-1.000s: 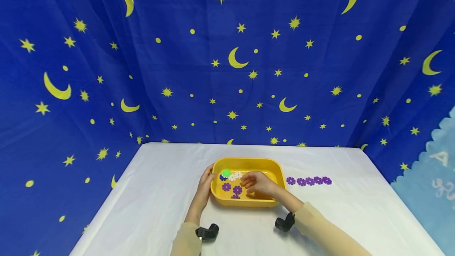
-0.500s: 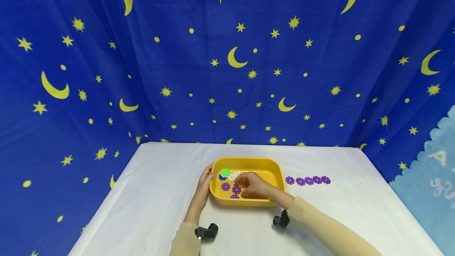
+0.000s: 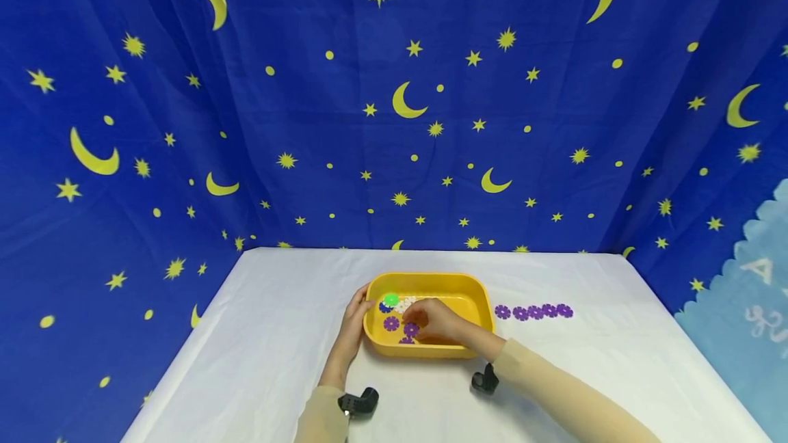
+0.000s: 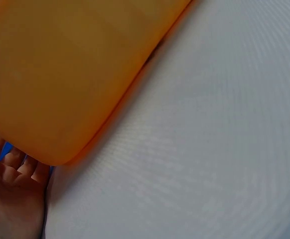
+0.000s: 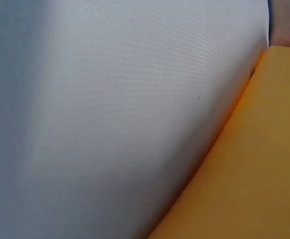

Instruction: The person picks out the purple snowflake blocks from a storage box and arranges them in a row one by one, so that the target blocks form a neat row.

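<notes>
A yellow plastic tub [image 3: 458, 354] stands on the table, with several flower-shaped snowflake discs inside. My left hand [image 3: 352, 323] holds the tub's left end, the thumb at the rim and the fingers along the outer wall. In the left wrist view, its fingers lie against the tub's end. Reaching inside, my right hand [image 3: 438, 320] has its thumb and fingertips around a purple snowflake disc [image 3: 411, 329], partly covered by the fingers. Another purple disc [image 3: 391, 323] lies left of it, and one more sits by the front wall. The right wrist view shows the tub's outer wall [image 5: 244, 179].
A green disc [image 3: 391, 299], a blue disc [image 3: 385, 307] and white discs [image 3: 403, 305] lie in the tub's back left part. Right of the tub, several purple discs [image 3: 535, 312] form a row on the white-covered table [image 3: 591, 374]. A blue star-patterned curtain [image 3: 345, 122] stands behind.
My right hand has moved left and down inside the tub, and its fingers have closed in around a purple disc. My left hand has stayed at the tub's left end.
</notes>
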### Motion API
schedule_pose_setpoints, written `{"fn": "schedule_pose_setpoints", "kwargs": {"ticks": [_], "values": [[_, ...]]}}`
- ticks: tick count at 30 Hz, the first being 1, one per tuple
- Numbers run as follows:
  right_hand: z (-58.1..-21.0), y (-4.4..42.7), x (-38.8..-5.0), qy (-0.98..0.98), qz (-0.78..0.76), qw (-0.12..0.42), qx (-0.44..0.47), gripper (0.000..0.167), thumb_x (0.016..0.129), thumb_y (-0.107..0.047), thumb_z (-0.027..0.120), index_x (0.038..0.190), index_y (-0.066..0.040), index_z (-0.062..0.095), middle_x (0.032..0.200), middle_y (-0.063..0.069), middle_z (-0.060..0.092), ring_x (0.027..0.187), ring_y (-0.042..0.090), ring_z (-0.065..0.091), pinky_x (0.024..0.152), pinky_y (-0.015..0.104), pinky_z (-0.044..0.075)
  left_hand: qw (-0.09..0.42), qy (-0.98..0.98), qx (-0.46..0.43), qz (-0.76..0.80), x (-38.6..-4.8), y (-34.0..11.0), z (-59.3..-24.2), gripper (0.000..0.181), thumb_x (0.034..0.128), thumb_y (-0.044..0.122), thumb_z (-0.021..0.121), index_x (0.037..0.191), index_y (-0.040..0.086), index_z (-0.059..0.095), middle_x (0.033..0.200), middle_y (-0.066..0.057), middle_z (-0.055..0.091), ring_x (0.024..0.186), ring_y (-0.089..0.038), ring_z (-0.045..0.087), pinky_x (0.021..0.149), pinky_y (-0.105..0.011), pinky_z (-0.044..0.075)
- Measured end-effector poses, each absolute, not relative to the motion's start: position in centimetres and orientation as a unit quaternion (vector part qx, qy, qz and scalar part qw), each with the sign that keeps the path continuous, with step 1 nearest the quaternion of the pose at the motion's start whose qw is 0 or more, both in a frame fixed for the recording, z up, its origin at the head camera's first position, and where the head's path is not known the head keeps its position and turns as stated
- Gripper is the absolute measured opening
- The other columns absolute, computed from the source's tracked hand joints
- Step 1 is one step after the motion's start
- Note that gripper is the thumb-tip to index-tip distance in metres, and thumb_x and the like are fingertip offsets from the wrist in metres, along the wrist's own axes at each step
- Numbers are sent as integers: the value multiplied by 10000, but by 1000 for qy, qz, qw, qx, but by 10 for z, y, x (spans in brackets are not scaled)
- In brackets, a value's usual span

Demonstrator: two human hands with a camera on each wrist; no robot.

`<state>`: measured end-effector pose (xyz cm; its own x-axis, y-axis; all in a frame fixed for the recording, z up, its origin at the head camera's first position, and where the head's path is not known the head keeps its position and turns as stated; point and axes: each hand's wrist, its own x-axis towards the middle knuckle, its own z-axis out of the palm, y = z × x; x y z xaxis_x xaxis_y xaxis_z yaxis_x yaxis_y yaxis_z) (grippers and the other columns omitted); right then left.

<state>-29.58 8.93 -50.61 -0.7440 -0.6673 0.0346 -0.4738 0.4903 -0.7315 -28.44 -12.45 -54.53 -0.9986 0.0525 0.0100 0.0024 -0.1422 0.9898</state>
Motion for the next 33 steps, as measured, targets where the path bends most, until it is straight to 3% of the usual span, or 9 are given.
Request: {"fn": "schedule_pose_setpoints", "kwargs": {"ticks": [13,25,33], "values": [[-503,91,-296,869,-378,78,-310,368,767,-46,755,1119,3,659,1006,112,713,871,198,647,780,235,571,23,639,31,769,-285,-126,-544,501,970,178,445,1455,88,353,1540,-123,326,1437,-300,279,1208,-453,221],[-499,97,-292,849,-440,43,-288,353,752,-84,777,1068,35,676,969,145,705,853,193,646,748,208,585,24,644,28,764,-285,-125,-547,497,957,169,441,1444,94,373,1534,-117,339,1438,-297,282,1210,-443,220],[-491,107,-287,848,-439,2,-296,334,787,-58,738,1092,50,656,1012,159,688,892,257,657,789,287,595,26,643,28,765,-284,-126,-545,502,964,182,446,1451,100,361,1542,-111,327,1441,-285,281,1208,-422,228]]}}
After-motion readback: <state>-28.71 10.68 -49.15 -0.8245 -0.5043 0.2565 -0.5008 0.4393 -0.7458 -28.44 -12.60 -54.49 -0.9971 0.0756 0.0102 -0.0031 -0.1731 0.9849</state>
